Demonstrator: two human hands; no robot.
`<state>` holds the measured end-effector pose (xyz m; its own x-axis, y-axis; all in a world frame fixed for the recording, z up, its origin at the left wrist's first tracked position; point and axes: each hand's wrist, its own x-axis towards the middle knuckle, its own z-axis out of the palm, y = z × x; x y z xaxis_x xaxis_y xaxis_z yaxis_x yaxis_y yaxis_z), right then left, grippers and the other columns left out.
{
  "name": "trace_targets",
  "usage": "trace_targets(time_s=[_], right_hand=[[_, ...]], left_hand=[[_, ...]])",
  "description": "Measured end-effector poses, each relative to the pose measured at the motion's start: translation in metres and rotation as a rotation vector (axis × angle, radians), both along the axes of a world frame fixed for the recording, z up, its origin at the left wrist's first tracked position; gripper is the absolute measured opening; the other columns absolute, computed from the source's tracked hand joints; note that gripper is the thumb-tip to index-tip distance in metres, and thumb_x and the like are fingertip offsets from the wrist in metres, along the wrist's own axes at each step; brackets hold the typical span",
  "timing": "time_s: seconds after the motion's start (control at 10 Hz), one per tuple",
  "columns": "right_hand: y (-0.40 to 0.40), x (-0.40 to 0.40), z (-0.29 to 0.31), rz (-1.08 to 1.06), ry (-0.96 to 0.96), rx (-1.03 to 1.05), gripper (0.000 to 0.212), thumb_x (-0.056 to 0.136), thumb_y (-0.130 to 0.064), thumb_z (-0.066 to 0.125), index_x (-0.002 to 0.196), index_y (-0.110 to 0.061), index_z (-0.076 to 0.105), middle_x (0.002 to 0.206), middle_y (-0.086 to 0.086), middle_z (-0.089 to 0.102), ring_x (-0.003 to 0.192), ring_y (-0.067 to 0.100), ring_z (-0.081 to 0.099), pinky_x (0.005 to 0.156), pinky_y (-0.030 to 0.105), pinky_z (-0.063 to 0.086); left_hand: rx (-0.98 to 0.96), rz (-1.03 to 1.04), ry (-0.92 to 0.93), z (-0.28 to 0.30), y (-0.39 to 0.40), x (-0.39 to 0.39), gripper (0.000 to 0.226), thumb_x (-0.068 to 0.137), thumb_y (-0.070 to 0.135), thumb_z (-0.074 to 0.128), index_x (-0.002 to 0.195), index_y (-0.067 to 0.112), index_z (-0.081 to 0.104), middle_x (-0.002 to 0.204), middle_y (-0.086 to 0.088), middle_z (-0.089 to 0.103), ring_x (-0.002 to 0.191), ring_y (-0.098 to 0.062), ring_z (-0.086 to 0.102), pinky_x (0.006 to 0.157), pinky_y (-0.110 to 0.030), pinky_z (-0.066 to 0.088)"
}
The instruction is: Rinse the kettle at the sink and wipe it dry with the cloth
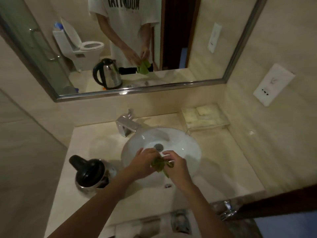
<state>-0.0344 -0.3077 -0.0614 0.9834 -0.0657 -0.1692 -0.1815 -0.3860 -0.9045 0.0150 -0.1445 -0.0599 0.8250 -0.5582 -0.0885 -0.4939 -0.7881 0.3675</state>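
Observation:
A steel kettle [91, 174] with a black lid and handle stands upright on the counter, left of the white round sink [187, 145]. Over the basin, my left hand [143, 164] and my right hand [175, 166] both grip a crumpled green cloth [160, 164] held between them, just in front of the drain [158, 146]. Neither hand touches the kettle. No water runs from the chrome tap [126, 125].
A mirror [214, 40] above the counter reflects the kettle, the cloth and a toilet. A clear tray of white packets [204, 115] sits at the back right. Wall sockets [273, 85] are on the right wall, and a dark door edge [283, 201] lies at lower right.

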Motion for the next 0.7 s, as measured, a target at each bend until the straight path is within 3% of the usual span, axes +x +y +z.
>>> trace_targets(time_s=[0.1,0.2,0.3,0.4,0.5,0.7], right_hand=[[-0.05,0.006,0.001,0.015,-0.009,-0.047,0.033,0.083,-0.004,0.072,0.114,-0.014,0.067,0.096,0.002,0.07,0.085,0.011,0.067,0.071,0.008,0.052],[-0.101,0.007,-0.007,0.051,0.027,-0.116,0.03,0.085,-0.011,0.07,0.114,-0.018,0.066,0.101,-0.003,0.07,0.094,0.009,0.067,0.078,0.011,0.052],[-0.15,0.009,-0.013,0.075,0.064,-0.221,0.025,0.086,-0.019,0.069,0.11,-0.023,0.066,0.095,-0.011,0.068,0.089,0.007,0.066,0.078,0.019,0.054],[-0.192,0.013,-0.017,0.017,0.052,-0.271,0.011,0.084,-0.021,0.068,0.095,-0.023,0.068,0.081,-0.008,0.068,0.072,0.009,0.063,0.067,0.025,0.053],[-0.229,0.021,-0.018,-0.002,0.081,-0.295,0.003,0.086,-0.023,0.068,0.089,-0.022,0.067,0.078,-0.006,0.067,0.068,0.011,0.061,0.067,0.031,0.054],[-0.272,0.045,-0.026,-0.046,0.114,-0.432,0.016,0.09,-0.019,0.065,0.106,-0.022,0.068,0.105,-0.003,0.068,0.091,0.014,0.063,0.08,0.028,0.054]], left_hand=[[-0.043,0.038,0.046,-0.004,-0.048,0.011,0.021,0.086,0.028,0.057,0.105,0.021,0.062,0.106,-0.001,0.066,0.104,-0.022,0.058,0.096,-0.04,0.04],[-0.068,0.05,0.08,-0.007,-0.096,0.02,0.016,0.085,0.023,0.055,0.1,0.02,0.062,0.096,-0.002,0.07,0.088,-0.023,0.062,0.079,-0.032,0.043],[-0.172,0.077,0.24,-0.014,-0.139,0.027,0.013,0.082,0.019,0.055,0.093,0.018,0.061,0.086,-0.002,0.067,0.079,-0.021,0.06,0.069,-0.03,0.045],[-0.289,0.119,0.398,-0.025,-0.179,0.034,0.015,0.078,0.01,0.059,0.092,0.013,0.063,0.084,-0.001,0.062,0.08,-0.02,0.059,0.069,-0.029,0.047],[-0.345,0.219,0.531,-0.034,-0.217,0.036,0.016,0.079,0.013,0.065,0.095,0.009,0.066,0.086,-0.005,0.062,0.079,-0.019,0.057,0.071,-0.03,0.048],[-0.383,0.346,0.584,-0.046,-0.257,0.038,0.03,0.082,0.025,0.069,0.106,0.009,0.058,0.09,-0.004,0.056,0.079,-0.021,0.055,0.07,-0.028,0.046]])
